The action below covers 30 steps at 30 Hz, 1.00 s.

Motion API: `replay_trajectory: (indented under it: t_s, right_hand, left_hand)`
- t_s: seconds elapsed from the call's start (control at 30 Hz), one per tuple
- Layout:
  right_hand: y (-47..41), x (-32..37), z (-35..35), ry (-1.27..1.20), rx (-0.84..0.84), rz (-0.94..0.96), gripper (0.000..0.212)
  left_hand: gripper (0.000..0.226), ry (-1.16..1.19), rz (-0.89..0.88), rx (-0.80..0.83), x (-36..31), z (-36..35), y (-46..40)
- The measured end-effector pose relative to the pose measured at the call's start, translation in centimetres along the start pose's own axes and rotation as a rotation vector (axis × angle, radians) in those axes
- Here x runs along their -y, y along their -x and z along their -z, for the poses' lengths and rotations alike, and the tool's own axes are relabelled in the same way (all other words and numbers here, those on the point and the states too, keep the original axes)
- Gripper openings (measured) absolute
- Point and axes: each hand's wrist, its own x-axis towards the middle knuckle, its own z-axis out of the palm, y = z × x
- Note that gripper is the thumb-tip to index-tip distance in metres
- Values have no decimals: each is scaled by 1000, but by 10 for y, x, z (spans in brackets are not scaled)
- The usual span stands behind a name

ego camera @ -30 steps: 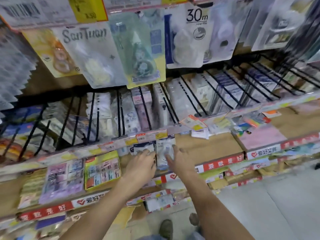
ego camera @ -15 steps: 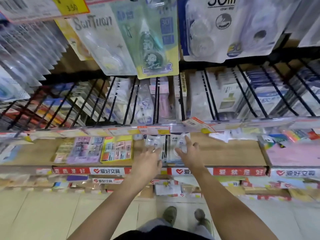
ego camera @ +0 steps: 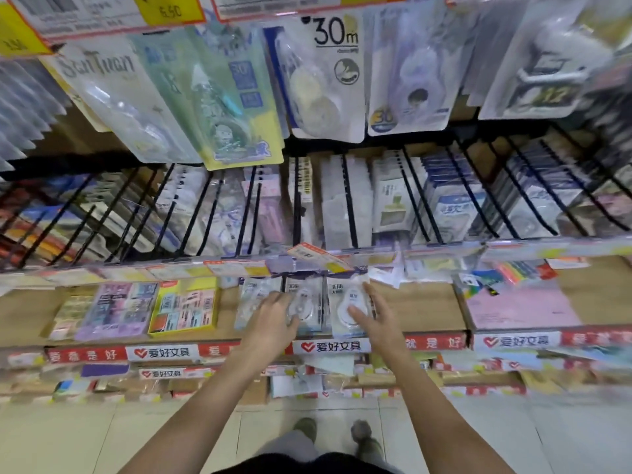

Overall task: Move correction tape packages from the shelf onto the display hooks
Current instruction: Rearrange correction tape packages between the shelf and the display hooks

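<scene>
The correction tape packages (ego camera: 345,307) on the shelf (ego camera: 420,309) are showing clear plastic over white and pale blue cards with dark lettering. The shelf is showing tan wood, and its edge strip (ego camera: 328,346) is alternating red and white panels carrying a red heart mark. A yellow box (ego camera: 184,307) with pink and blue squares is sitting beside a lilac packet (ego camera: 119,309). A pink pad (ego camera: 519,307) is lying to the right. The display hooks (ego camera: 349,200) are running black. Above, a hanging card (ego camera: 328,77) is showing white with black "30m" print, and a yellow price tag (ego camera: 169,8) is hanging over it. The floor (ego camera: 68,439) is looking pale cream.
</scene>
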Motion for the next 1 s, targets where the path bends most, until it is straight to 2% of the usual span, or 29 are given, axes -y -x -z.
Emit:
replay_trajectory:
  t_s: [0.37, 0.57, 0.77, 1.0]
  right_hand:
    - [40, -2, 58, -132, -101, 29, 60]
    - [50, -6, 70, -173, -126, 34, 61]
    - [62, -6, 75, -154, -143, 38, 62]
    - [68, -5, 82, -148, -161, 25, 64]
  left_hand:
    - [56, 13, 198, 46, -11, -59, -30]
    - [50, 87, 263, -52, -14, -73, -32]
    - [81, 101, 361, -55, -19, -76, -42]
    - [91, 67, 368, -22, -27, -70, -45]
